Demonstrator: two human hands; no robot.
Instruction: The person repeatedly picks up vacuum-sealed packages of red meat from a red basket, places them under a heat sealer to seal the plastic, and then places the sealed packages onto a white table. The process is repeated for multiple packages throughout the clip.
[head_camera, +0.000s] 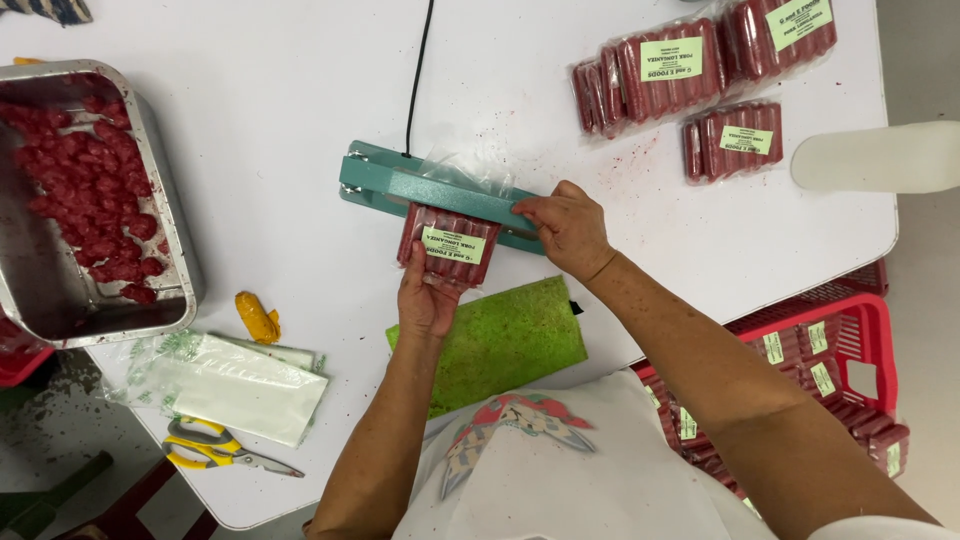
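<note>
A clear bag of red sausages (447, 246) with a pale green label is lying on the white table (280, 130), its open plastic top tucked under the arm of a teal heat sealer (440, 190) near the table's middle. The left hand (425, 298) is gripping the bag's near end, thumb and fingers curled round its lower edge. The right hand (568, 230) is pressing down on the sealer's arm, fingers bent together over the bar's right end. A black cord (418, 75) is running from the sealer toward the far edge of the table. Just below the bag, a green mottled board (510, 340) is sitting at the table's near edge, in front of the person's white apron (570, 470). To the left, a metal tray (60, 290) is holding a heap of loose red sausages (95, 190). Near it are lying a yellow item (257, 317), a stack of empty plastic bags (235, 385) and yellow-handled scissors (225, 450). At the far right of the table, sealed labelled packs (700, 85) are lying in a loose group. Below the table's right edge, a red plastic crate (850, 350) is holding more packs.
</note>
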